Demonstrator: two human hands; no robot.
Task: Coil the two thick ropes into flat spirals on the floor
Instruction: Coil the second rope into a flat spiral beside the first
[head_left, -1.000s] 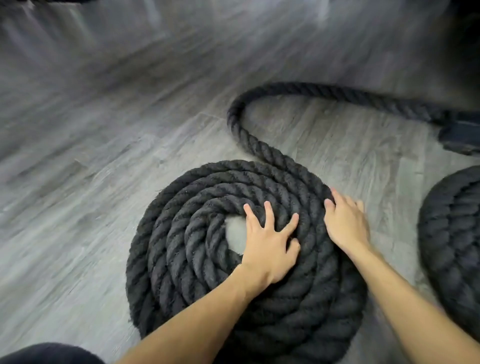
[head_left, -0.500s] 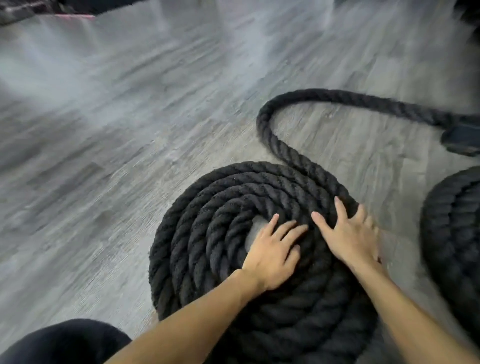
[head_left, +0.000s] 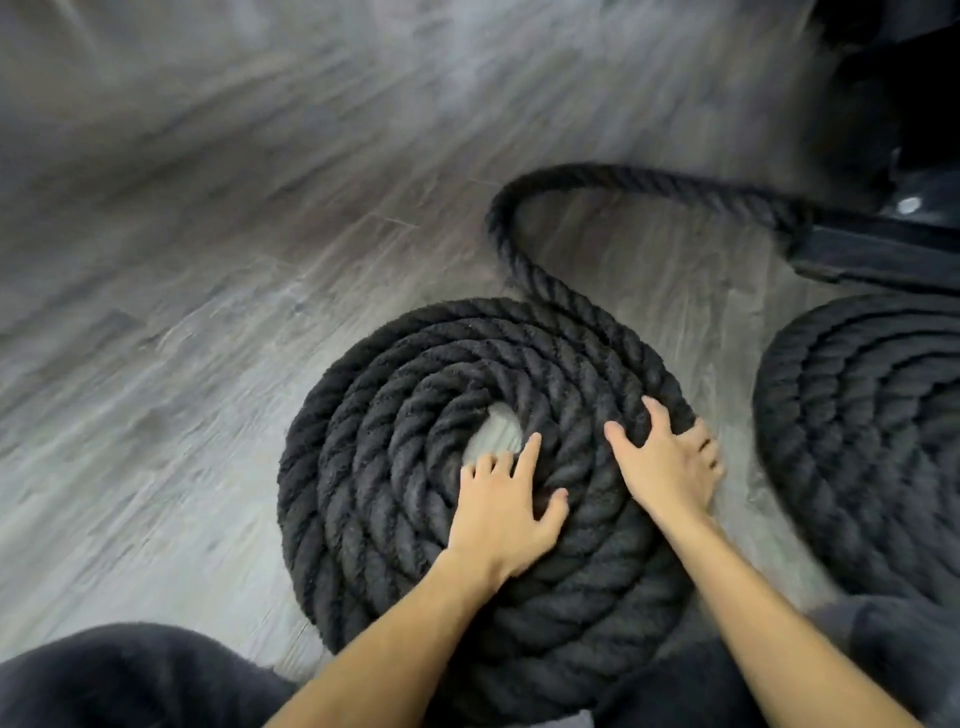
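Observation:
A thick black rope lies wound in a flat spiral (head_left: 374, 467) on the grey wood floor, with a small bare gap at its centre. Its loose tail (head_left: 524, 260) curves up and right toward a black base. My left hand (head_left: 504, 514) rests flat on the inner turns just right of the gap, fingers spread. My right hand (head_left: 670, 467) presses on the outer turns at the coil's right edge, fingers spread over the rope. A second black rope coil (head_left: 862, 441) lies at the right edge, partly cut off.
A black metal base (head_left: 878, 249) stands at the upper right where the tail ends. Grey plank floor (head_left: 182, 338) stretches left and behind the coil. My dark-clothed knees (head_left: 130, 680) fill the bottom corners.
The view shifted and the coil now sits more central. My left hand slid lower, right of the centre gap. My right hand stayed on the coil's outer right turns.

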